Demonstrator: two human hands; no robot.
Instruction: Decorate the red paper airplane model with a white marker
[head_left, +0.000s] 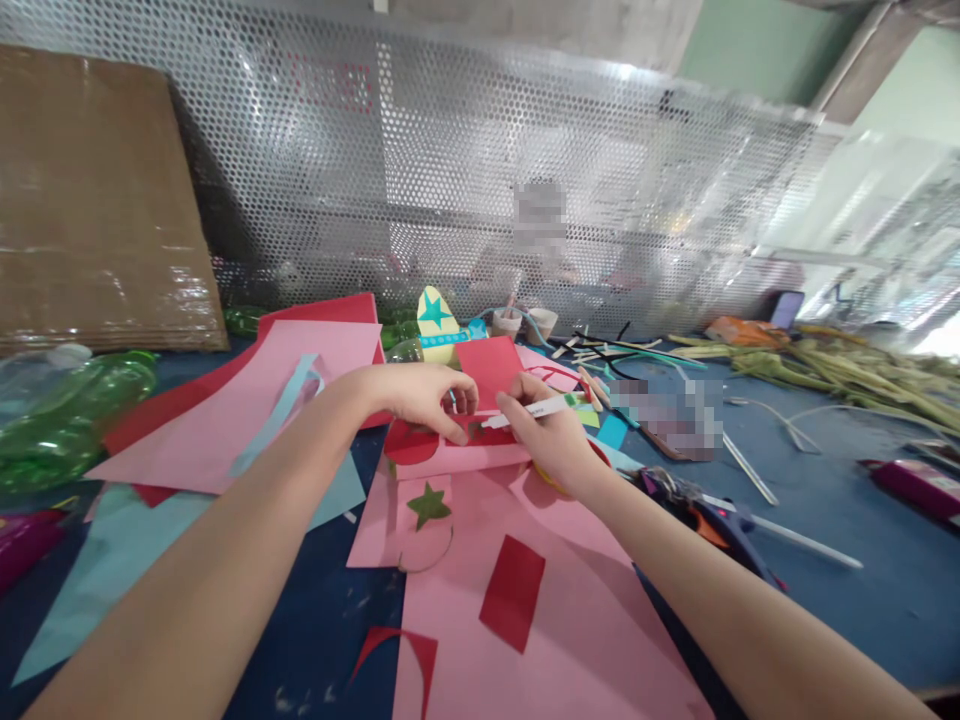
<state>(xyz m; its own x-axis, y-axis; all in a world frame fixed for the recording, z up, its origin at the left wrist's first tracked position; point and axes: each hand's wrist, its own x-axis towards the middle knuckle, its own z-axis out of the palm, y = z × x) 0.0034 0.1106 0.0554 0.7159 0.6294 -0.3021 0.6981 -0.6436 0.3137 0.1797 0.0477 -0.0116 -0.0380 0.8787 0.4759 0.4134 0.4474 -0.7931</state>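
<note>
A white marker-like pen (551, 406) with a green end is gripped by my right hand (555, 440), its tip pointing left over a narrow red paper strip (487, 428). My left hand (435, 395) has curled fingers and its thumb down on that red paper, facing the pen tip. Beside the left fingertips lies a rounded red paper piece (412, 445). In front of both hands is a large pink paper sheet (570, 560), bearing a green star (429, 506) and a red paper rectangle (513, 592). A yellow ring shape is partly hidden under my right hand.
Stacked pink sheets (300, 420) and a green plastic bottle (75, 430) lie to the left. Behind my hands stands a yellow-and-blue decorated piece (437, 325). Rightward are a phone (675, 420), a dark glue gun (720, 530) and white sticks (787, 538). Perforated silvery sheeting (480, 160) rises behind.
</note>
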